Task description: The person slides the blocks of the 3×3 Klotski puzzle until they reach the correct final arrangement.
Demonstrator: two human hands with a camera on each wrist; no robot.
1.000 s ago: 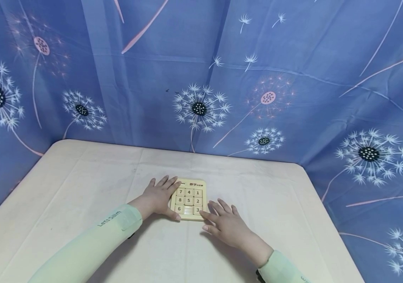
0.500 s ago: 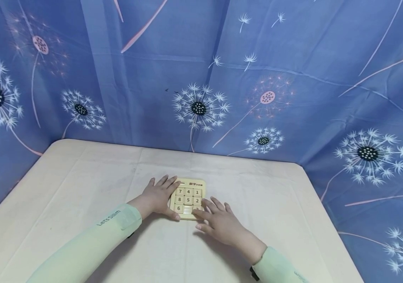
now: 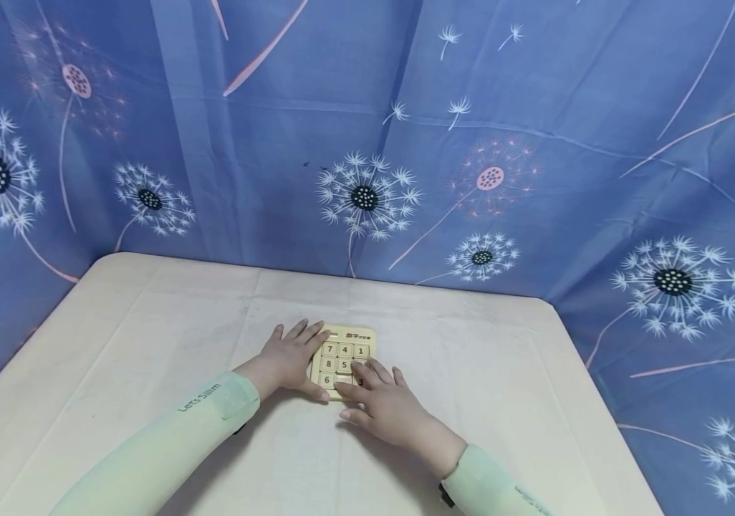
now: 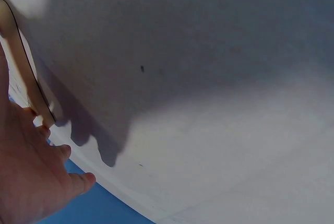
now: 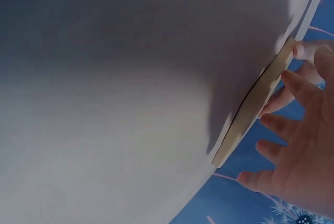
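Observation:
A pale yellow number sliding puzzle [image 3: 344, 351] lies flat on the table, its tiles 7, 4, 1, 8, 5 and 6 showing. My left hand [image 3: 289, 360] rests along its left side with outstretched fingers, the thumb at the lower left corner and fingertips by the upper left. Over the lower right part reaches my right hand [image 3: 393, 410], its index fingertip at the bottom row by the gap beside 6. Those fingers cover the 2 and much of the 3. The right wrist view shows the puzzle's edge [image 5: 250, 106] beside spread fingers.
A cream cloth covers the table [image 3: 167, 322]. Behind it and at both sides hangs a blue curtain [image 3: 264, 179] with a dandelion print. Pale green sleeves [image 3: 167, 437] cover both forearms.
My right hand has moved left across the puzzle's lower right, from beside the 3 tile to the bottom-row gap. My left hand and the board have stayed in place.

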